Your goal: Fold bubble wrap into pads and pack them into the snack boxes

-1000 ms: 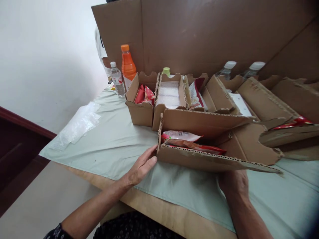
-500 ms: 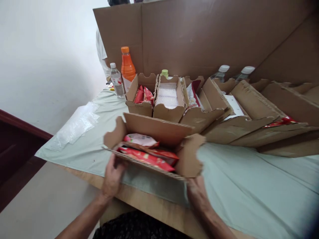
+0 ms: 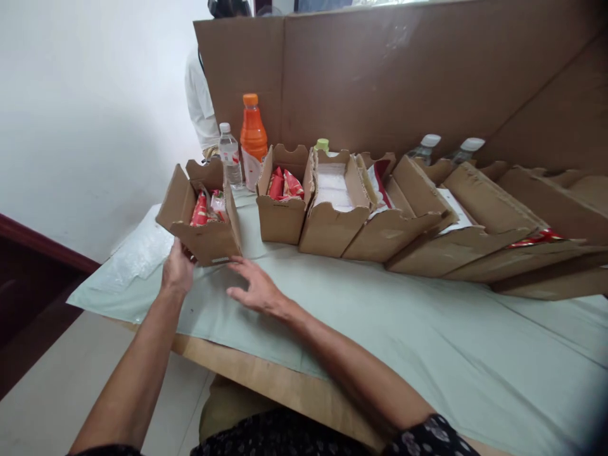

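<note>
A cardboard box (image 3: 206, 242) with an open top sits at the left end of the table. Red packets (image 3: 200, 209) and a pale pink-and-white packet (image 3: 218, 205) show inside it. My left hand (image 3: 178, 269) grips the lower left front corner of this box, its fingertips partly hidden. By the lower right front corner is my right hand (image 3: 254, 286), fingers spread and holding nothing; a fingertip is at or very near the cardboard.
Several open cardboard boxes (image 3: 327, 231) line the back of the cloth-covered table (image 3: 342, 310). A clear bottle (image 3: 230, 158) and an orange bottle (image 3: 253, 136) stand behind. Bubble wrap (image 3: 137, 256) lies left. Beyond the cardboard panel (image 3: 380, 82) a person's white sleeve (image 3: 199, 95) shows.
The box of packets has moved from the table's front middle to the back left and turned lengthwise away from me. My right hand has let go of it; my left hand stays on it.
</note>
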`<state>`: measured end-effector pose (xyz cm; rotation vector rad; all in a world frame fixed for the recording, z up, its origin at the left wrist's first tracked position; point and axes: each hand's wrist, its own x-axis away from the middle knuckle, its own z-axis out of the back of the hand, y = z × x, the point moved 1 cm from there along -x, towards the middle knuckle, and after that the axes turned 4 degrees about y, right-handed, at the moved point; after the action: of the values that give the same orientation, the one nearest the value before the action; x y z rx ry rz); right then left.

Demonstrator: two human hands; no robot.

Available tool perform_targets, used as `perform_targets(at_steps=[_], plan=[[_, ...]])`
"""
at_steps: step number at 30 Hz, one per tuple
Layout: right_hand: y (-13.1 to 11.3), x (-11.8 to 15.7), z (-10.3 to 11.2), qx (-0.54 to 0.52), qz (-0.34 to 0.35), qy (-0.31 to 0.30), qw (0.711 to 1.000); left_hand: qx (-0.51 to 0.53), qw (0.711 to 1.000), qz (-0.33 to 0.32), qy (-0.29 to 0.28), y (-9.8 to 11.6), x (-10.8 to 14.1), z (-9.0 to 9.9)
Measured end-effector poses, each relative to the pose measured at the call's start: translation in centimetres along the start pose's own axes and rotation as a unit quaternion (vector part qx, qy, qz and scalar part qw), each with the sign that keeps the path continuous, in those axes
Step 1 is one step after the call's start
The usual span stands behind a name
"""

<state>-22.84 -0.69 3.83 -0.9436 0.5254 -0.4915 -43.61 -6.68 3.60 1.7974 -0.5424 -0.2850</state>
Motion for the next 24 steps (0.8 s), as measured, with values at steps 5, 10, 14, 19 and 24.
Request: perform_targets(at_steps=[5,10,14,19,24], plan=[[-2.4,-1.6,9.2,0.099,-0.026,0.210,0.972,-0.110,0.994,-0.018,0.002,-1.9,6.6,3.9],[-5.0,-5.7,12.6,0.350,-0.123,0.157,0.915,-0.162,0.986,-0.031,0.020,-2.7,12.5,4.9],[-6.7,-3.2,11.2,0.372,-0.115,0.158,0.907,-0.153,0.988,-0.002,-0.012,-2.9,14.0,4.5],[-7.3,8.6,11.9,0.279,-0.002,0.161,0.947,-0.171,0.984,-0.026,-0.038,-2.1,15.2,4.2],[-4.4,20.7,17.0,0.217,0.002,0.317,0.923,-0.208,0.962,-0.105,-0.140,-2.2,17.7,3.2]])
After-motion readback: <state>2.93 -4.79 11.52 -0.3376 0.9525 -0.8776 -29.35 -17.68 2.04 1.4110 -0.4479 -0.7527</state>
